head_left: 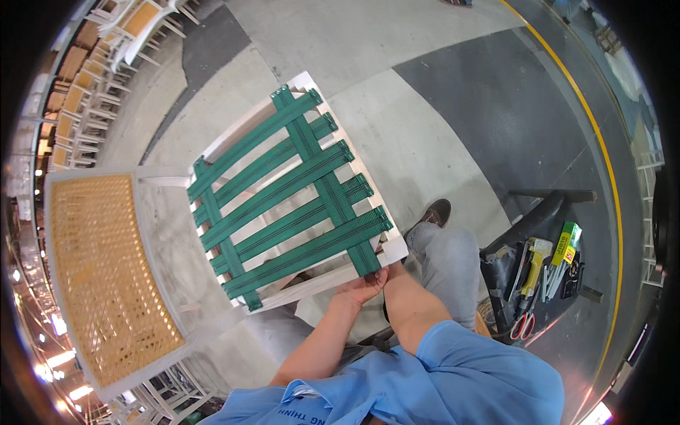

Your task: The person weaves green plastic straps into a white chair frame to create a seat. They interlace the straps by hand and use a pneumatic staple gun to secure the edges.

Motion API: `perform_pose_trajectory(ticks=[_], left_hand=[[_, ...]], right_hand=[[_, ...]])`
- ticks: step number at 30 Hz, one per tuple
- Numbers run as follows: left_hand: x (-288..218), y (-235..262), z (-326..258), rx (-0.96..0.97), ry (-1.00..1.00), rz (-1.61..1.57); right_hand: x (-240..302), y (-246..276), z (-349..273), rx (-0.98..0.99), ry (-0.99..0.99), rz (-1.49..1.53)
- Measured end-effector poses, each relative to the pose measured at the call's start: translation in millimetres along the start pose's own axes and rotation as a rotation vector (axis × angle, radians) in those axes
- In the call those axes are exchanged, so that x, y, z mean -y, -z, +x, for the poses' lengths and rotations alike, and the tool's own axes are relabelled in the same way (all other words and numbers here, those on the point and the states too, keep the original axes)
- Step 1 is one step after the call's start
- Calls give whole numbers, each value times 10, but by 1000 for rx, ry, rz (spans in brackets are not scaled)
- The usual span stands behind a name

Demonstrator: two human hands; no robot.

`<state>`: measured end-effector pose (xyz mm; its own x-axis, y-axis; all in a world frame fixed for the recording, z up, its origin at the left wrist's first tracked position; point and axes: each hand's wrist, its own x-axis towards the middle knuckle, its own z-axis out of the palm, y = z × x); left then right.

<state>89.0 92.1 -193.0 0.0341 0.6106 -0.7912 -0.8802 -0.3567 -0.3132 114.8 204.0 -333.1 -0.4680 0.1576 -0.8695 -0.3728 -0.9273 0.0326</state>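
A chair with a whitish wooden frame is tipped before me, its seat frame (pixel 397 249) facing up near my knees. Wide green webbing straps (pixel 283 191) with dark stripes are woven across the seat in both directions. At the near right corner, one strap end (pixel 365 259) bends over the rail. Just below it my left hand (pixel 363 288) is closed, its fingers bunched against the rail's underside; what they grip is hidden. Beside it my right hand (pixel 394 270) reaches under the corner, mostly hidden behind the frame. The chair's woven cane back (pixel 113 269) extends left.
To my right a dark stool or seat (pixel 506 273) carries red-handled scissors (pixel 523 326), a yellow tool (pixel 536 265), a green box (pixel 567 242) and several metal pieces. More white chairs (pixel 88 106) stand far left. A yellow line (pixel 595 127) crosses the floor.
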Motion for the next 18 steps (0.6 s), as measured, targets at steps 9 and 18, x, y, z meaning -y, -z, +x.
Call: perform_pose_trajectory(ticks=[9,18], left_hand=[[-25,-685,-66,-172,-232,-115],[-207,-404,254,-61,-171,-19]], right_hand=[[59,-259,61,3,-23,93],[-45,-247,-160,90,-13,66]])
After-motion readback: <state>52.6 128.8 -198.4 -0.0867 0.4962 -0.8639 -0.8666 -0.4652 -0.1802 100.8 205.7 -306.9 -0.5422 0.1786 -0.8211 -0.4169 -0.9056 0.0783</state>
